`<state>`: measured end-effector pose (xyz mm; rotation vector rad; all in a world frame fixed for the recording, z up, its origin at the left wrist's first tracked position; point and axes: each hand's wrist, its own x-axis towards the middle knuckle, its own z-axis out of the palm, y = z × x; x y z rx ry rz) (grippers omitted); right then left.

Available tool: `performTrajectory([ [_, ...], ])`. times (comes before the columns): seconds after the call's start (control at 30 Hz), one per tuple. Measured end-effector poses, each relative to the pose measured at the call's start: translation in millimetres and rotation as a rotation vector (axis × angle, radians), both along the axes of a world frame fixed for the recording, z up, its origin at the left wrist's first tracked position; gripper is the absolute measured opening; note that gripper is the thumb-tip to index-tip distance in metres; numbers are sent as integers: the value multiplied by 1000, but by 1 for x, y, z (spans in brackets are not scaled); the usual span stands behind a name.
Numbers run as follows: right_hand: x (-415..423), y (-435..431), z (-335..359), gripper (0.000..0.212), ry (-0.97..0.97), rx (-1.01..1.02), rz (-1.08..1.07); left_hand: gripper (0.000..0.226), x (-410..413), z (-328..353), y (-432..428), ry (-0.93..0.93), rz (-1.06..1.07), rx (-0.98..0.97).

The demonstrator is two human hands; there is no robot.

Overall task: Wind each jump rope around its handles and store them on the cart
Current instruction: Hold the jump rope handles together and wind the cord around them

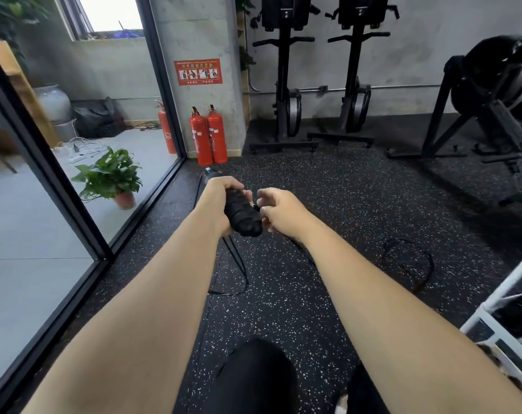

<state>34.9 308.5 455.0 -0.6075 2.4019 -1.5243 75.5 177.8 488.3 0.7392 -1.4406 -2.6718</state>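
A red sign (pixel 198 71) on the pillar (pixel 194 31) carries white characters, too blurred to read; the extinguishers' (pixel 208 135) labels likewise.

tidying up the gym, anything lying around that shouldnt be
Yes: a black rope lies in a loose loop on the floor near the white cart. More rope trails down from the handles in the left hand, not yet wound.
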Motion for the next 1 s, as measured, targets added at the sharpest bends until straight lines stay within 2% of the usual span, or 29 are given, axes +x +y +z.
performTrajectory([
  [0.07,-11,-3,-10,35,-59,5,13,6,-7,-4,-5,-20,-71,-39],
  [0.1,-17,-3,-14,25,-23,39,-8,2,-11,-5,-9,-22,-89,-54],
  [0.2,-38,3,-21,9,201,264,-144,19,-25,-10,-22,-85,-159,-141],
  [0.27,-54,10,-24,12,258,384,-207,24,-33,-10,-30,-161,-219,-233],
  [0.37,-78,23,-35,32,246,579,-272,40,-47,-10,-44,-223,-294,-298],
  [0.47,-95,32,-45,41,242,707,-332,33,-58,-9,-52,-284,-406,-360],
  [0.57,-103,32,-50,50,213,683,-338,24,-64,-8,-55,-343,-548,-498],
  [0.63,-103,31,-51,54,190,648,-309,11,-63,-7,-53,-398,-645,-664],
  [0.7,-101,30,-54,54,173,614,-279,1,-61,-5,-50,-446,-742,-930],
  [0.83,-88,28,-57,45,181,562,-234,6,-51,3,-38,-503,-961,-1548],
  [1.0,-58,21,-44,32,199,464,-150,15,-29,9,-22,-527,-1017,-1929],
])
